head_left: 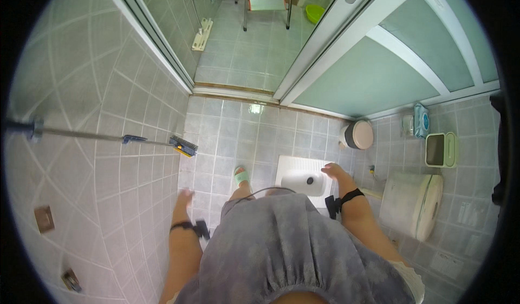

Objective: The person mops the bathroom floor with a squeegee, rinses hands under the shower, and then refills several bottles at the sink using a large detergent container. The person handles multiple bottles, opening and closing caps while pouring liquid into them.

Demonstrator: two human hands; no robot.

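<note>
My left hand (pixel 185 198) is beside the tiled wall, blurred, and it shows no object; its fingers are not clear. Out over the white squat toilet (pixel 290 175) reaches my right hand (pixel 333 170), near the pan's right edge, with no object visible in it. Whether its fingers are apart cannot be made out. Each forearm wears a black strap with a small black device. A floor brush (pixel 183 146) with a long metal handle leans at the left wall. One foot in a pale green slipper (pixel 241 176) stands on the floor tiles left of the toilet.
A lidded bin (pixel 360 135) stands in the right corner. On the right wall are a toilet cistern (pixel 406 202), a green holder (pixel 450 149) and a blue wipes pack (pixel 421 120). Beyond the sliding-door threshold (pixel 233 93) are a step ladder (pixel 267 4), a mop (pixel 202 35) and a green basin (pixel 314 14).
</note>
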